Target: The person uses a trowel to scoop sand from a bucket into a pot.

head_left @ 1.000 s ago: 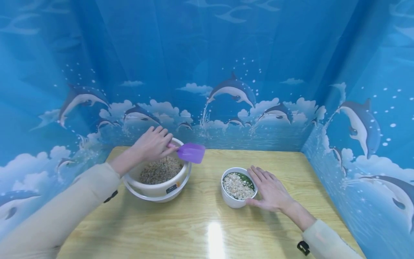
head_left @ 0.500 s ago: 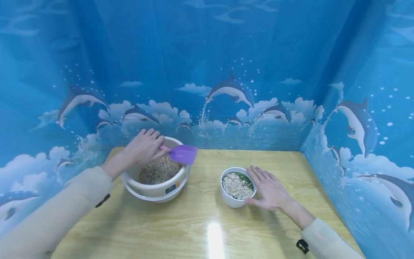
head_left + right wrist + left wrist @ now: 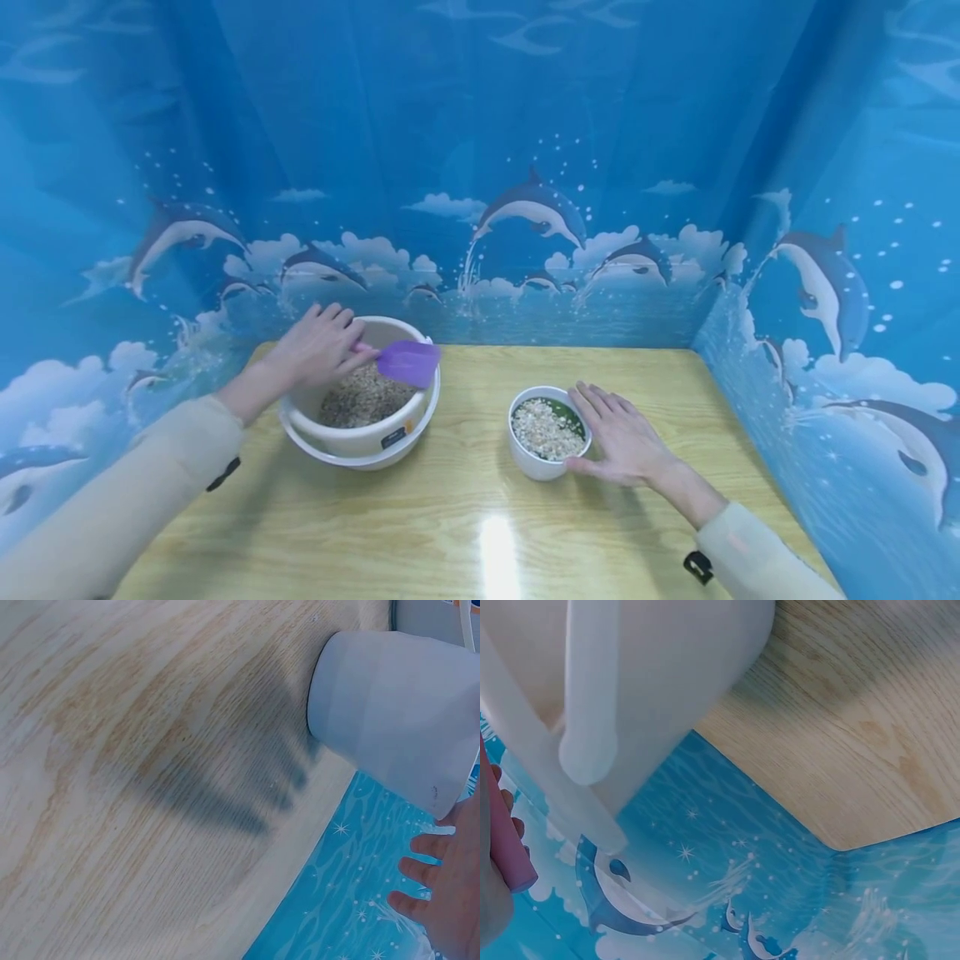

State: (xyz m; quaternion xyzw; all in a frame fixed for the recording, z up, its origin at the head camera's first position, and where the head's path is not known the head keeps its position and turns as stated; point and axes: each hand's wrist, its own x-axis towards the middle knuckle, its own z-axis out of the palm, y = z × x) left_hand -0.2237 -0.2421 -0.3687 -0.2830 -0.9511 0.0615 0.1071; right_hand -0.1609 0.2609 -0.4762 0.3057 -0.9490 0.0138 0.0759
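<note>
With its fingers curled round the pink handle, my left hand (image 3: 315, 346) holds a small shovel (image 3: 409, 364) whose purple blade is over the right rim of a white bucket (image 3: 352, 437). Brownish gravel (image 3: 367, 397) lies inside that bucket. The handle end (image 3: 514, 862) shows at the left of the left wrist view. My right hand (image 3: 622, 437) rests against the right side of a white pot (image 3: 536, 468), fingers straight and spread, thumb near the front rim. Pale gravel (image 3: 546, 429) covers most of the pot's top, with a green patch at the right.
A wider white basin (image 3: 337, 459) stands under and around the bucket. Both containers stand on a wood-grain table (image 3: 450, 517). A blue dolphin-print curtain (image 3: 465, 125) encloses the back and sides.
My left hand has moved left with the shovel, bringing the blade from beyond the bucket's right side to over its rim. My right hand stays at the pot.
</note>
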